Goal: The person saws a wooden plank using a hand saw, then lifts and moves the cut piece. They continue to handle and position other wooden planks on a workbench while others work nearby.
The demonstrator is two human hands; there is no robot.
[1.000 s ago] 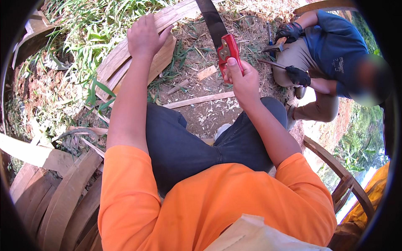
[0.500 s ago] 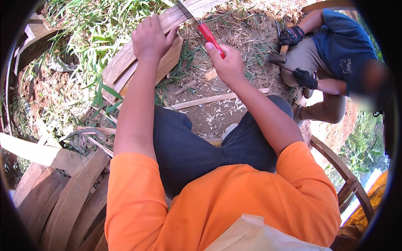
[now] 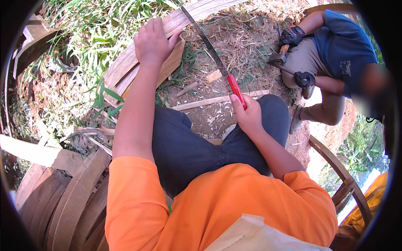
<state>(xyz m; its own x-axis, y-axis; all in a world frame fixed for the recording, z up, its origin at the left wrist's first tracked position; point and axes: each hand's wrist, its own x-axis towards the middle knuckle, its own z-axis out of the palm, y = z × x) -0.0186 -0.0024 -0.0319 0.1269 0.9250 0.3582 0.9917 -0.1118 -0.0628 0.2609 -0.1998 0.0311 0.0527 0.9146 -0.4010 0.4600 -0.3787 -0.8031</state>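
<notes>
My right hand is closed round the red handle of a handsaw, above my right thigh. The saw's long thin blade slants away to the upper left, and its far end crosses a curved wooden plank. Resting on that plank is my left hand, fingers bent over its far side and thumb spread along the top; the fingertips are partly hidden. Beneath it lie more wooden boards, stacked at an angle on the ground.
Several curved wooden pieces stand at the lower left. A thin wooden strip and a small block lie among shavings. At right, a co-worker in dark gloves holds a hammer. Grass grows at the upper left.
My right hand has drawn the saw back toward me and to the right, so more blade shows. My left hand stays on the plank. The co-worker's hammer has shifted slightly.
</notes>
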